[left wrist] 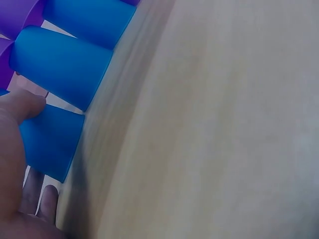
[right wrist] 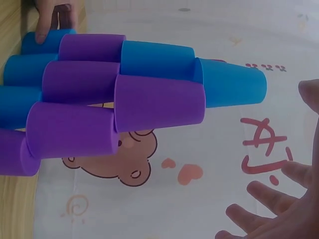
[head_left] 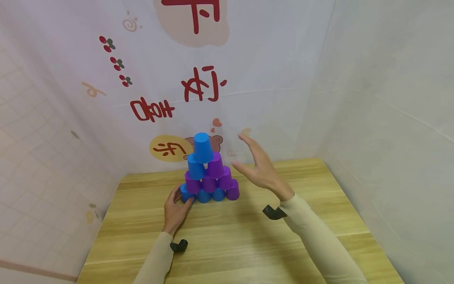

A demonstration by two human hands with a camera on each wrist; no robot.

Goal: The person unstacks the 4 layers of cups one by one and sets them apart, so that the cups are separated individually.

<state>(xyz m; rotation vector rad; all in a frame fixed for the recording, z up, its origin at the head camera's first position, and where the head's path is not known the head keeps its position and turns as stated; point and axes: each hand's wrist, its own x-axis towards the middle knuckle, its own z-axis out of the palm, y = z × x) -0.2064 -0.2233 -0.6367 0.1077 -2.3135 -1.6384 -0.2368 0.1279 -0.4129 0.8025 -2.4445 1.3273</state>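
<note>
Gripping bottom-left blue cup (head_left: 188, 193) with left hand (head_left: 175, 210), thumb on near side. Right hand (head_left: 261, 169) spread wide, right of cup pyramid (head_left: 209, 184), apart from it. Pyramid's on far half of table (head_left: 223, 244), printed backdrop (head_left: 269, 102) close behind.

Back cloth (head_left: 276, 98): white, bearing the brown bear print (right wrist: 107, 162);
Hearts (head_left: 217, 122): two, pinkish, just above the bear print;
Yellow oval (head_left: 168, 148): just left of the bear print, marked in red;
Red characters (head_left: 215, 85): higher above the bear print;
Cherries (head_left: 117, 68): three pairs, above and left of the bear print;
Table (head_left: 220, 244): wood-grained, below the bear print.
</note>
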